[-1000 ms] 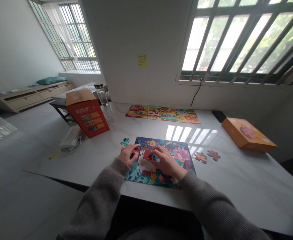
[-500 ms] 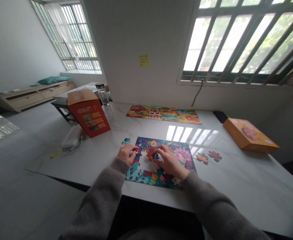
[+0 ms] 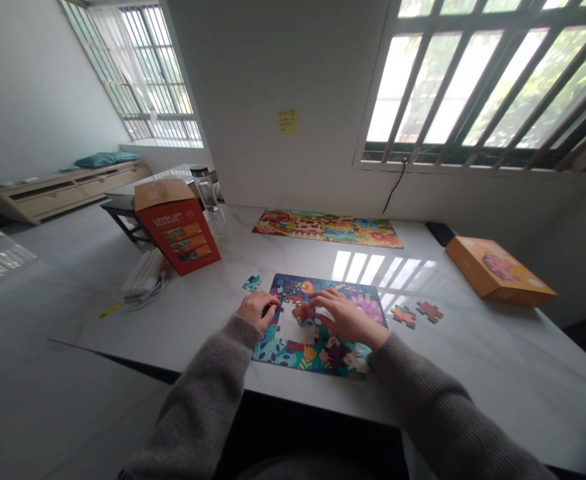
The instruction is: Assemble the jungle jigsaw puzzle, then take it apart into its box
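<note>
A mostly filled jigsaw puzzle [image 3: 317, 363] with a dark blue border lies on the white table, a pale gap in its middle-left part. My right hand [image 3: 345, 317] reaches over it from the right, its fingertips on a reddish-brown puzzle piece [image 3: 303, 312] at the top of the gap. Curled at the puzzle's left edge is my left hand [image 3: 257, 308], thumb and forefinger drawn together; whatever may be between them is hidden. A teal puzzle piece [image 3: 251, 283] lies loose just beyond the left hand.
Two loose pieces, one orange and teal [image 3: 403, 316] and one reddish [image 3: 429, 310], lie right of the puzzle. Behind is a long farm-animal puzzle [image 3: 327, 229]. A red box [image 3: 185, 233] and glass bottle [image 3: 205, 190] stand left; an orange box [image 3: 500, 270] lies right.
The reddish-brown piece has turned and shifted slightly under my right hand, whose fingers have straightened and tilted lower. My left fingers have curled in more at the puzzle's edge.
</note>
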The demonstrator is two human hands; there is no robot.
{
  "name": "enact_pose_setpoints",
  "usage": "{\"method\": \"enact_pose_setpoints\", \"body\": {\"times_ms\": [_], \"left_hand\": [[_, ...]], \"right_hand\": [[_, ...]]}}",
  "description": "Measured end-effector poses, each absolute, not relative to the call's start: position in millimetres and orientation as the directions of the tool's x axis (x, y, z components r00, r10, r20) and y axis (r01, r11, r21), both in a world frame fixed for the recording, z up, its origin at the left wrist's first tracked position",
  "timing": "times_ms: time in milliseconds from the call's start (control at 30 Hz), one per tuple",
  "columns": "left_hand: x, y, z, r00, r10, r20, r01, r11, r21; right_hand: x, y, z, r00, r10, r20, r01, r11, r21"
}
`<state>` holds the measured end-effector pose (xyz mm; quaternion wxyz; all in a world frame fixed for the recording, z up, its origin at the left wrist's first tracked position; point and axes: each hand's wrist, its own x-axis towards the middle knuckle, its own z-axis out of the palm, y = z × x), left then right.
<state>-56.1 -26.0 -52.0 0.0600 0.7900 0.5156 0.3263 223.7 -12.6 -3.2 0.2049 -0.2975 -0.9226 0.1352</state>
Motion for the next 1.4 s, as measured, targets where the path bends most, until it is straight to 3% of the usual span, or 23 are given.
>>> {"method": "enact_pose_setpoints", "body": {"times_ms": [267, 433, 533, 800, 1167, 1400], "left_hand": [[-55, -27, -51, 0.236, 0.87, 0.434, 0.782, -0.435, 0.447], [-57, -25, -57, 0.245, 0.862, 0.444, 0.791, -0.442, 0.423], [-58, -25, -56, 0.261, 0.864, 0.43, 0.792, -0.447, 0.417], [-60, -26, -51, 0.283, 0.871, 0.401, 0.79, -0.449, 0.418], [-60, -28, -50, 0.314, 0.883, 0.348, 0.809, -0.441, 0.388], [-60, -26, -56, 0.289, 0.871, 0.398, 0.802, -0.447, 0.395]], "right_hand": [[214, 6, 5, -0.857, 0.484, 0.176, 0.419, 0.854, -0.308], [212, 10, 5, -0.866, 0.463, 0.188, 0.424, 0.88, -0.215], [209, 8, 8, -0.848, 0.494, 0.194, 0.463, 0.867, -0.184], [182, -8, 3, -0.76, 0.586, 0.281, 0.536, 0.81, -0.239], [171, -12, -13, -0.758, 0.609, 0.234, 0.592, 0.793, -0.147], [171, -13, -15, -0.759, 0.601, 0.248, 0.585, 0.798, -0.143]]}}
